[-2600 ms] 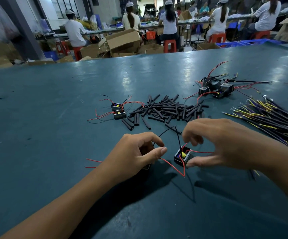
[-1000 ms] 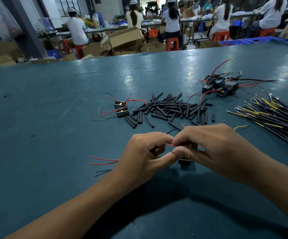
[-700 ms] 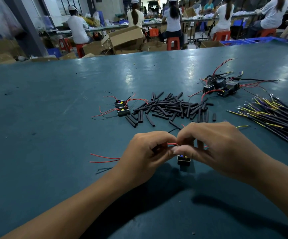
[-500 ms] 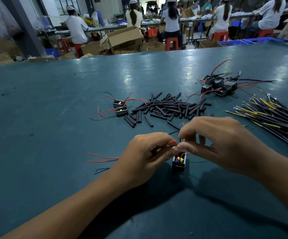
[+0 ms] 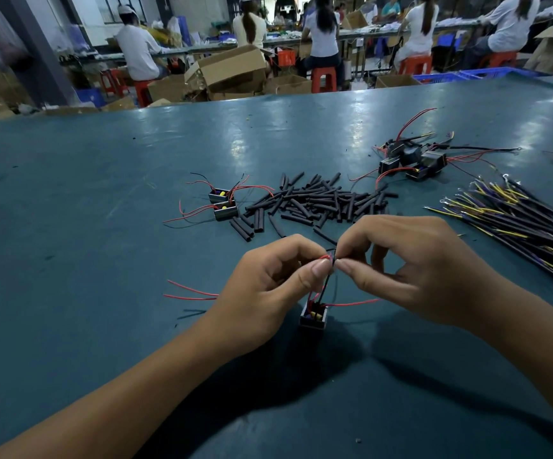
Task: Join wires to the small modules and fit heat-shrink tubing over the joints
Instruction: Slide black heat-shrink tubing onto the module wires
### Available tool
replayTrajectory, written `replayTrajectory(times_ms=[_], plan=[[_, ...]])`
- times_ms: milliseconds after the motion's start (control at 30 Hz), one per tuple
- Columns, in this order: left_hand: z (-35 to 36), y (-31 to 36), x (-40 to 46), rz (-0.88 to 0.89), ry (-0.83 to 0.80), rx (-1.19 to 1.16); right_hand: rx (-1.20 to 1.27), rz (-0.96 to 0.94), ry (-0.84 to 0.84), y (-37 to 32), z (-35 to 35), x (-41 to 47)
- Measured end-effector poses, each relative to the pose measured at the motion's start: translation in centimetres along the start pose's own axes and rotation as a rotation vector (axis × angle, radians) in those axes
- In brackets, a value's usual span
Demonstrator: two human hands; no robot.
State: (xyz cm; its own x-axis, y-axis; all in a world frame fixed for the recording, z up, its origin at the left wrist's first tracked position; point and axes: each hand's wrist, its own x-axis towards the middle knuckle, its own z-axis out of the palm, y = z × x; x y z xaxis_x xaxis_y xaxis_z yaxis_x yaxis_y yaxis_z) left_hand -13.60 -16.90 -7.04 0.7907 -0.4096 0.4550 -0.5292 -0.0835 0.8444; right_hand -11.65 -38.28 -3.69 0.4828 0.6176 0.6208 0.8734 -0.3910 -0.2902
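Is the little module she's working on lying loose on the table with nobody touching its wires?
No, both the left hand and the right hand pinch the wires rising from the module.

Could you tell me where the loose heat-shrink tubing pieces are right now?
Centre table, beyond both hands: the heat-shrink tubing pile lies between two small modules and the module cluster.

— From where is the scene being viewed?
— A single wide-angle view is given from head height, aimed forward and down; the hands (image 5: 334,279) are seen close below centre.
— And beyond?
— The desk (image 5: 69,200) is taken in to its far edge, with seated workers (image 5: 137,51) caught behind.
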Motion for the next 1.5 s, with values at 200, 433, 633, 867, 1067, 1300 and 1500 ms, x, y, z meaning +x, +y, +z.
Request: replayTrajectory(times_ms=[200, 433, 633, 867, 1067, 1300, 1500], plan=[[0.12, 0.28, 0.0, -0.074, 0.015, -0.028, -0.122, -0.045, 0.012, 0.28, -0.43, -0.23], [0.18, 0.44, -0.04, -0.109, 0.014, -0.059, -0.168, -0.083, 0.004, 0.19, -0.85, -0.25], [0.13, 0.33, -0.09, -0.109, 0.006, -0.042, -0.117, -0.077, 0.011, -0.04, -0.77, -0.23], [0.19, 0.46, -0.07, -0.096, 0.003, -0.031, -0.092, -0.046, 0.031, -0.13, -0.61, -0.23], [0.2, 0.38, -0.15, -0.071, 0.007, -0.019, -0.1, -0.05, 0.034, -0.22, -0.49, -0.13], [-0.06, 0.48, -0.33, -0.025, 0.04, 0.026, -0.126, -0.058, 0.04, -0.23, -0.61, -0.19], [-0.03, 0.59, -0.38, 0.021, 0.023, 0.108, -0.167, -0.046, 0.021, -0.37, -0.56, -0.04]])
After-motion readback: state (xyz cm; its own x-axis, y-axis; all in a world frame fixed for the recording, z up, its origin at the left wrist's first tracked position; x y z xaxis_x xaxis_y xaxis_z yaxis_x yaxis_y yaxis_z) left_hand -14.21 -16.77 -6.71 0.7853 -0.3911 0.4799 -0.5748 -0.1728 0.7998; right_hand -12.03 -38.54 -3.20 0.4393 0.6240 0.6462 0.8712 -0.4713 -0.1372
